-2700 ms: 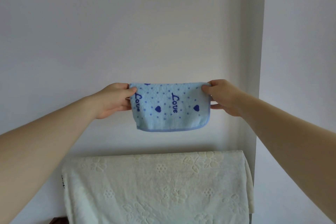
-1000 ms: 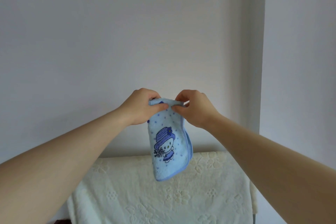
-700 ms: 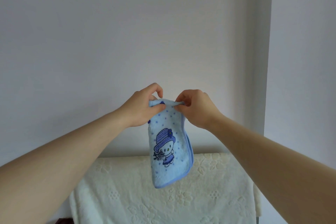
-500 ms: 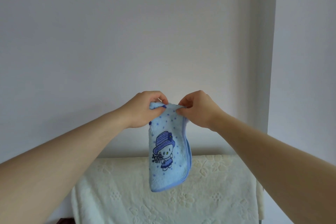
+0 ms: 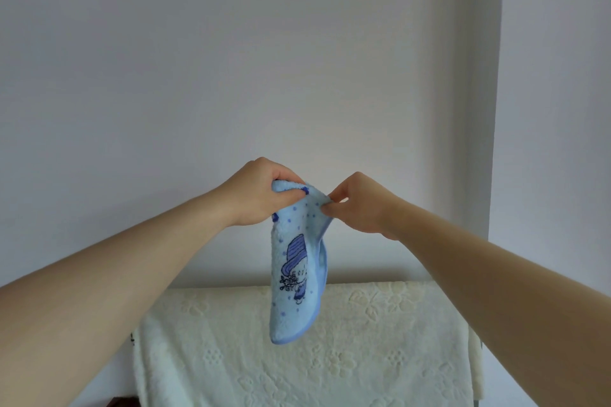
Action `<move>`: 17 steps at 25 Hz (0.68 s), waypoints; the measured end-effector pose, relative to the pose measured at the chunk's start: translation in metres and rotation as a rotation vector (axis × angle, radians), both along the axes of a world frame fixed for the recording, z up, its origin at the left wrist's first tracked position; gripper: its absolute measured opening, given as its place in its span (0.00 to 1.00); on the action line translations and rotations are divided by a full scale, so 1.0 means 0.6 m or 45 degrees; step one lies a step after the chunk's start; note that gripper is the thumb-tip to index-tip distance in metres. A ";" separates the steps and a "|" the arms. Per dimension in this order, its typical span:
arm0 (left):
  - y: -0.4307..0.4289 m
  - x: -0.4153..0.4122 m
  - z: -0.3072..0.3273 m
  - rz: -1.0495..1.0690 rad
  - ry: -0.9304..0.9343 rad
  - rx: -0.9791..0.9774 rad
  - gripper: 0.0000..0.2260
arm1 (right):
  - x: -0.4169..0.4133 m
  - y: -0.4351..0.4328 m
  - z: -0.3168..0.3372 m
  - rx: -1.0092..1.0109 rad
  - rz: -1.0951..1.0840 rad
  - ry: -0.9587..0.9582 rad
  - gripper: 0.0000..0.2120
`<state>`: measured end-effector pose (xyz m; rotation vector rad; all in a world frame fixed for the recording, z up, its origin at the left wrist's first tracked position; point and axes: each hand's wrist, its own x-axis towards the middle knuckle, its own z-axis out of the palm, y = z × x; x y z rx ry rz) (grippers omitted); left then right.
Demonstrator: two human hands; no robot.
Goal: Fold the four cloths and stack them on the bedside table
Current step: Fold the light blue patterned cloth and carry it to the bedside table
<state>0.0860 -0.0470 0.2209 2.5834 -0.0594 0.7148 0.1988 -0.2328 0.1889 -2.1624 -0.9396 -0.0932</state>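
Light-blue folded cartoon-print face cloth [image 5: 296,269] hangs mid-air before the wall, top edge pinched by left hand [image 5: 261,196] and right hand [image 5: 358,205], above a cream towel [image 5: 363,340].

Left hand [image 5: 261,195]: gripping the blue cloth [image 5: 297,271] at its top edge;
Right hand [image 5: 358,205]: pinching the opposite top corner;
Cream towel [image 5: 363,340]: hanging behind, below the cloth

A cream floral-embossed blanket [image 5: 297,357] hangs draped before the pale wall [image 5: 231,59].
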 end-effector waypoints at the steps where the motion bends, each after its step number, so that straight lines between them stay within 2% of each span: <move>1: -0.001 -0.001 0.002 -0.004 -0.004 -0.019 0.06 | 0.001 -0.001 0.002 0.020 0.000 0.008 0.14; 3: -0.002 -0.003 0.005 -0.017 -0.012 -0.077 0.07 | 0.002 -0.004 0.004 0.078 0.005 0.064 0.11; 6: -0.001 -0.007 0.008 0.009 -0.036 -0.108 0.07 | 0.008 -0.005 0.001 0.102 -0.018 0.069 0.13; 9: 0.000 -0.009 0.010 0.021 -0.037 -0.078 0.07 | 0.012 -0.011 0.006 0.072 -0.047 -0.001 0.12; 14: 0.006 -0.024 0.019 0.045 0.017 0.050 0.09 | -0.011 -0.032 0.035 -0.049 -0.001 -0.265 0.09; 17: 0.008 -0.030 0.025 0.071 0.009 0.084 0.08 | -0.013 -0.038 0.047 0.020 0.034 -0.256 0.07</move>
